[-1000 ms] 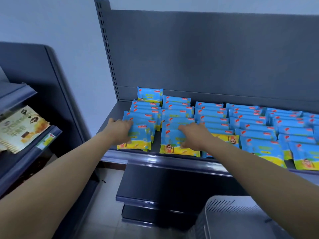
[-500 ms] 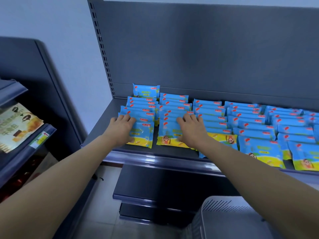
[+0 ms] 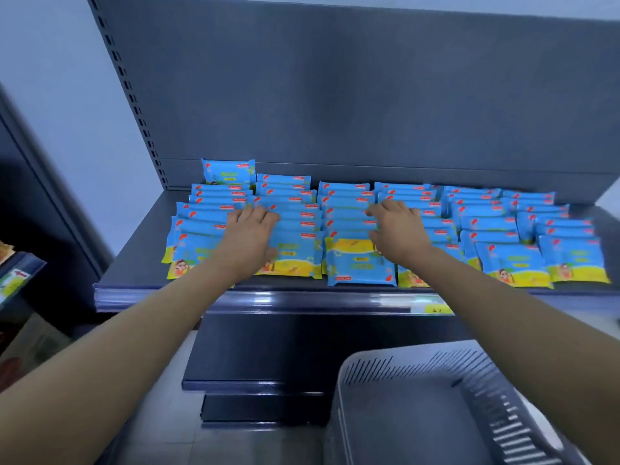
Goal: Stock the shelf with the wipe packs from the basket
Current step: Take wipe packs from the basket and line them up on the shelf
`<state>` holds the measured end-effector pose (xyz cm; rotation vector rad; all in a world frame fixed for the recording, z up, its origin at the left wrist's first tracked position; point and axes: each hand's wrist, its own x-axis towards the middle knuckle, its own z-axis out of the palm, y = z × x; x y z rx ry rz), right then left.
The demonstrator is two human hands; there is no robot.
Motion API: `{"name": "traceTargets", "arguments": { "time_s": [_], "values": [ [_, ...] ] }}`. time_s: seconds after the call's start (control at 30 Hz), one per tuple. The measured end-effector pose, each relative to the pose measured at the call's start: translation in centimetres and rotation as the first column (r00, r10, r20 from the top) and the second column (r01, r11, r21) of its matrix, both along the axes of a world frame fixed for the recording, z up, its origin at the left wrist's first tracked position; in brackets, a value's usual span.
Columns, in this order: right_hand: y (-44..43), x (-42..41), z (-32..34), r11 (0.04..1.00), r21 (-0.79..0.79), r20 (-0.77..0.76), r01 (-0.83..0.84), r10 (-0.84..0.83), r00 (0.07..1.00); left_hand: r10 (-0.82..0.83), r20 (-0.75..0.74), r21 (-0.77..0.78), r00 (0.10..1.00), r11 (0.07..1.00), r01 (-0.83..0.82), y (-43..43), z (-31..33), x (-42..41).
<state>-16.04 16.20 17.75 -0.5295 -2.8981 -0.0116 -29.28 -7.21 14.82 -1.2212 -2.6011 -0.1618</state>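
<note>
On the dark shelf (image 3: 134, 273): wipe packs (image 3: 503, 263) pressed into rows by two hands, one basket (image 3: 342, 374) below.

Six shingled columns of blue-and-yellow packs are seen lying on the shelf. The number in each column cannot be counted through the overlap. One upright pack (image 3: 228, 171) stands at the back left. The left hand (image 3: 250, 234) is laid flat across the first two columns, fingers straight and close together. The right hand (image 3: 397, 229) rests on the third and fourth, fingers slightly parted, nothing pinched. No pack is visible in the basket. The packs are judged light, soft and slick-filmed, so a hold across the short edges is advised, as shingled rows may slide.
</note>
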Motion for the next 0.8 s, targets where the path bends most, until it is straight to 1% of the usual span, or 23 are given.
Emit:
{"name": "traceTargets", "arguments": {
  "time_s": [0.07,0.13,0.2,0.37,0.57,0.63,0.67,0.73,0.8],
  "values": [
    [2.1,2.2,0.3,0.998,-0.011,0.007,0.058,-0.058,0.998,-0.084,0.034,0.042,0.996,0.996,0.082,2.8,0.2,1.8],
    [4.0,4.3,0.4,0.994,-0.014,0.046,0.107,-0.106,0.993,-0.15,0.093,0.065,0.984,0.987,0.145,5.4,0.0,3.3],
    [5.5,6.3,0.3,0.99,-0.025,0.077,0.136,-0.134,0.988,-0.179,0.139,0.033,0.974,0.984,0.176,7.5,-0.3,4.5],
    [7.7,9.3,-0.4,0.991,-0.018,0.11,0.134,-0.131,0.985,-0.148,0.187,-0.158,0.971,0.971,0.179,11.1,-1.1,6.3],
    [8.2,9.6,-1.3,0.998,-0.032,0.099,0.046,-0.043,0.994,-0.099,0.184,-0.207,0.978,0.969,0.137,13.1,-0.8,6.9],
    [8.1,9.3,-1.6,0.998,-0.06,0.074,0.012,-0.007,0.997,-0.08,0.198,-0.159,0.977,0.981,0.112,13.4,-0.6,7.1],
    [8.0,9.2,-1.6,0.997,-0.081,0.063,-0.003,0.008,0.998,-0.07,0.22,-0.103,0.973,0.99,0.094,13.5,-0.5,7.3],
    [7.8,8.7,-1.6,0.989,-0.144,0.024,-0.027,0.031,0.999,-0.066,0.286,0.045,0.956,0.997,0.055,13.3,0.0,7.8],
    [7.5,8.3,-1.5,0.965,-0.258,-0.041,-0.053,0.044,0.998,-0.077,0.35,0.2,0.934,0.98,0.006,12.7,0.5,8.3]
  ]
}}
